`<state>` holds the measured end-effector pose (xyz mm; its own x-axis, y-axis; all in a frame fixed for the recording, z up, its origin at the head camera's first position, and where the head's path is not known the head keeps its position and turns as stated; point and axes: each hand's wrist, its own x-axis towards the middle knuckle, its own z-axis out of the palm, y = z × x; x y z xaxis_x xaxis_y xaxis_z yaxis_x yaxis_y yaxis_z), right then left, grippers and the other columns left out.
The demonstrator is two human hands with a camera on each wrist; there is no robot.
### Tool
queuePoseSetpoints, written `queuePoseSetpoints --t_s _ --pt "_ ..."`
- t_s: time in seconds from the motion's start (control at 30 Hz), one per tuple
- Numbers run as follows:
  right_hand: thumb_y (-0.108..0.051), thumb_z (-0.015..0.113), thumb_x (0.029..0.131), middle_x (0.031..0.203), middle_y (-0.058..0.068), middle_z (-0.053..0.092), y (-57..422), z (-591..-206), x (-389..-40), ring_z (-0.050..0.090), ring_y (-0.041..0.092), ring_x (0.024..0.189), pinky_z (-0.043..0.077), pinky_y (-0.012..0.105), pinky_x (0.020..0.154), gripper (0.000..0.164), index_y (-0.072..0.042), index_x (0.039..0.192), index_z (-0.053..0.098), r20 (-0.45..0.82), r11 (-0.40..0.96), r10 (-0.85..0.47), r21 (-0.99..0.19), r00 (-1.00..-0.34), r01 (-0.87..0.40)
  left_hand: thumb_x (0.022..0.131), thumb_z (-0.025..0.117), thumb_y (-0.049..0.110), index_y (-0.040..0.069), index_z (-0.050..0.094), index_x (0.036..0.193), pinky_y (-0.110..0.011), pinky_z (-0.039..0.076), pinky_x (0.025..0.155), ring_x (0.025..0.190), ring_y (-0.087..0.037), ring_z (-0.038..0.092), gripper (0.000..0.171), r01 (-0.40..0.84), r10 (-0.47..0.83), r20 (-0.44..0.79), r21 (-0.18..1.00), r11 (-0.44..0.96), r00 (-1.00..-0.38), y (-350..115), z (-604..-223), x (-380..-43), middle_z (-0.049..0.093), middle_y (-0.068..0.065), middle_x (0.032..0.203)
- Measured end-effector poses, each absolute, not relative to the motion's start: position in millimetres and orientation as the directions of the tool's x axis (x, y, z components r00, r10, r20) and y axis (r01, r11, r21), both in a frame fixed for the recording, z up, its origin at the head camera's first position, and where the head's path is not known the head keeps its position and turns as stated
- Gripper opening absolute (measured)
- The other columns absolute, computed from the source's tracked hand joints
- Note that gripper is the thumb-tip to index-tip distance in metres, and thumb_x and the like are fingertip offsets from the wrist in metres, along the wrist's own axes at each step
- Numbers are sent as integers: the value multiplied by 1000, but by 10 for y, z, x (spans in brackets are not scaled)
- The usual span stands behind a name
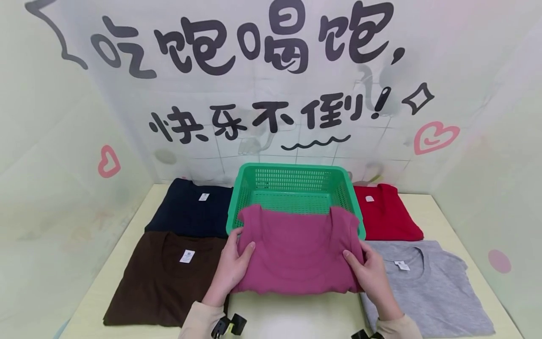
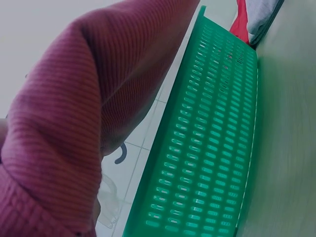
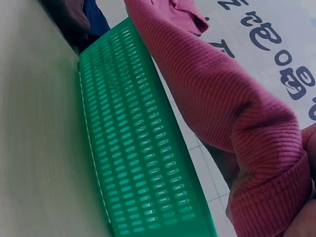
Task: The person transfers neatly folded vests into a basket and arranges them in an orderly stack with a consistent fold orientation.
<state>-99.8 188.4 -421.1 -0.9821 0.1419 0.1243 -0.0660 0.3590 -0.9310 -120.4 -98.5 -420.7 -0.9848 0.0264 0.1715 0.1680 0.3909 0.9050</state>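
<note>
Both hands hold up a folded pink-purple ribbed garment (image 1: 296, 254) at its sides. My left hand (image 1: 232, 268) grips the left side with the thumb on top, and my right hand (image 1: 370, 270) grips the right side the same way. Behind the garment stands a green perforated basket (image 1: 292, 168), its front part hidden by the cloth. In the left wrist view the garment (image 2: 54, 123) hangs above the table, beside the basket's front wall (image 2: 207, 128). From the right wrist the raised garment (image 3: 212, 98) shows in folds, with fingers partly hidden by it.
To the left lie a folded navy shirt (image 1: 186, 212) and a folded brown shirt (image 1: 148, 282), both with white labels. On the right are a red shirt (image 1: 391, 216) and a grey shirt (image 1: 449, 292). A printed white curtain (image 1: 254, 94) hangs behind the pale table (image 1: 292, 315).
</note>
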Motion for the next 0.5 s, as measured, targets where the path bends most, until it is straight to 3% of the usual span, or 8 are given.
queuePoseSetpoints --t_s 0.5 --pt "-7 60 86 103 24 61 1879 -4200 -1177 55 -2 73 48 18 66 38 6 121 52 86 413 163 -911 -983 -11 90 51 4 -6 41 122 -41 46 78 92 -31 59 36 177 19 185 900 397 -983 -975 -4253 -1391 60 -23 105"
